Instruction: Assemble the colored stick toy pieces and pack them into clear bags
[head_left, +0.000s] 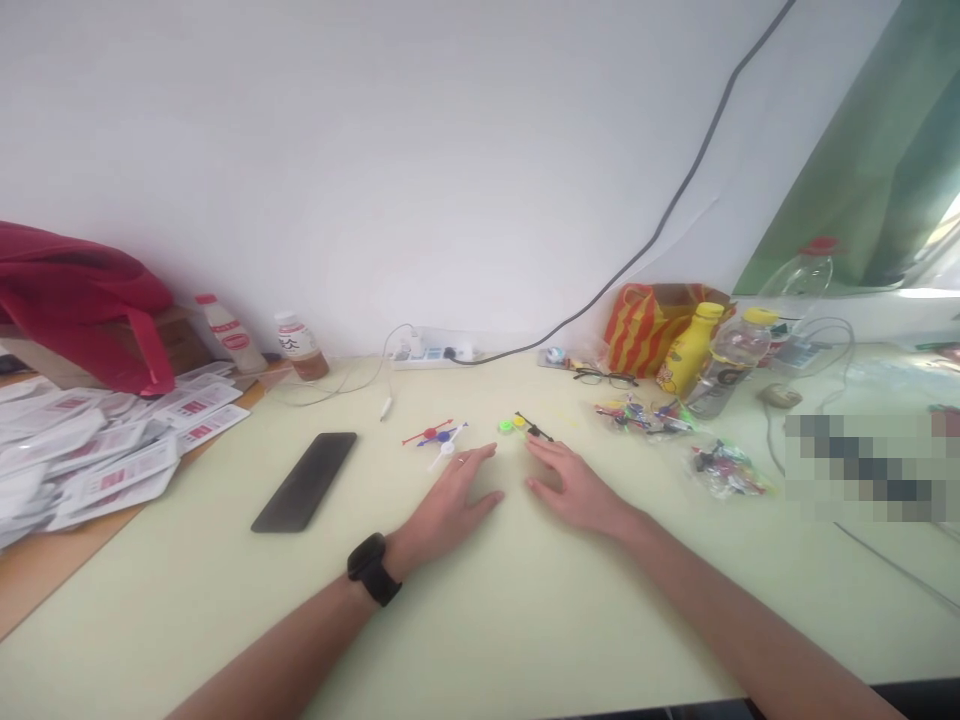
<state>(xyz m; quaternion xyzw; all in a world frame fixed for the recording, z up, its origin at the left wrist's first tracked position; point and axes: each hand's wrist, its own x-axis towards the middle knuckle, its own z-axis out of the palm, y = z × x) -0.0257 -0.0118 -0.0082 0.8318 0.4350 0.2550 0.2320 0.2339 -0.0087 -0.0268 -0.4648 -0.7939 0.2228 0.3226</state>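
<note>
My left hand point(450, 505), a dark watch point(373, 568) on its wrist, lies over the table with fingers stretched and thumb apart. Just beyond its fingers are a red arrow-shaped spinner point(430, 434), a blue one point(444, 437) and a white one point(448, 449), each with a round centre. My right hand point(576, 488) is open too, palm down. Its fingertips are close to a black arrow spinner point(535, 433); whether they touch it I cannot tell. Beside that are a green round piece point(505, 427) and a yellow piece point(519, 422).
A black phone point(304, 482) lies left of my hands. Clear bags of small coloured pieces point(726, 470) are at the right, before a yellow bottle point(688, 350) and a striped bag point(637, 330). White packets point(112, 460) pile at far left. A power strip point(433, 357) runs along the wall.
</note>
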